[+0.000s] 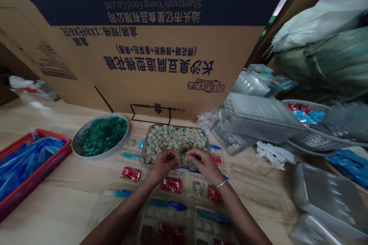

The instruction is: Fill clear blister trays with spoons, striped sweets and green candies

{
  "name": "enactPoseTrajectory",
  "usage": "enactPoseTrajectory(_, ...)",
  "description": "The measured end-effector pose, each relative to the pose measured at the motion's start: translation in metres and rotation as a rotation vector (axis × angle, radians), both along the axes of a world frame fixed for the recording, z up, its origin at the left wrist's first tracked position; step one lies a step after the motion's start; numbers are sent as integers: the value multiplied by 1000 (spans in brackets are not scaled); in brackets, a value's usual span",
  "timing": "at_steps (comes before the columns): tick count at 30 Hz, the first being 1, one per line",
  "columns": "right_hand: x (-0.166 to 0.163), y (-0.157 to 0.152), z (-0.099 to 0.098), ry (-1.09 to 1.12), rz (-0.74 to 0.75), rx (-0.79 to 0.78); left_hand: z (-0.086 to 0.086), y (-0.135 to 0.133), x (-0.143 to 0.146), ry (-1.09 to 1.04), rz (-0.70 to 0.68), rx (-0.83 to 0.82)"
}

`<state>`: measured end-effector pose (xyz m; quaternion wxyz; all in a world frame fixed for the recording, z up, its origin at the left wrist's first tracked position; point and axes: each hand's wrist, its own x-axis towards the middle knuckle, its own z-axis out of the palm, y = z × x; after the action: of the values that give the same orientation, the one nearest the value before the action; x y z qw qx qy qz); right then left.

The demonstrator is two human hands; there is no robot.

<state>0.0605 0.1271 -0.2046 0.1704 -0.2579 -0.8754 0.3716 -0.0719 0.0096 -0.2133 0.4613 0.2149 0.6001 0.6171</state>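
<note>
Pale wood-grain laminate covers the tabletop [63,218] where we work. Our left hand [163,164] and right hand [204,164] meet near the lower middle of the frame, above a shallow metal tray [175,126] heaped with small tan-and-green packets [172,141]. Our fingers [172,155] curl inward with their tips close together; the hands hide whether they grip a packet, so we cannot tell.

Below the metal tray, clear moulded plastic trays [191,199] hold red sachets [171,185] and blue plastic spoons [168,205], spaced apart so each stays separate and close to our hands. At the left, a round wire-mesh basket [77,143] of glossy green wrapped sweets [102,136] and a red plastic crate [54,134] of blue-wrapped pieces [31,160] keep each kind in its own container within reach. Ridged clear trays [258,118] lie stacked at the right, before an upright printed cardboard carton [161,65].
</note>
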Motion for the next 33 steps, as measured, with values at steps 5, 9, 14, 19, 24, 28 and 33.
enactPoseTrajectory(5,-15,-23,-2,51,49,-60,3,-1,2,-7,-81,36)
enactPoseTrajectory(9,-14,-19,-4,30,26,-24,-1,-3,-2,16,-56,50)
enactPoseTrajectory(14,-6,-10,-5,-42,76,36,-9,-2,-7,27,44,41)
enactPoseTrajectory(19,-5,-9,-3,-13,95,-1,-7,-6,-8,26,54,59)
enactPoseTrajectory(24,-10,-21,-3,91,150,-208,-4,-12,-6,15,30,44)
enactPoseTrajectory(28,-16,-32,-5,182,128,-322,-1,-18,-4,12,-7,45)
enactPoseTrajectory(33,-17,-44,-5,213,41,-315,3,-32,-1,13,-81,101)
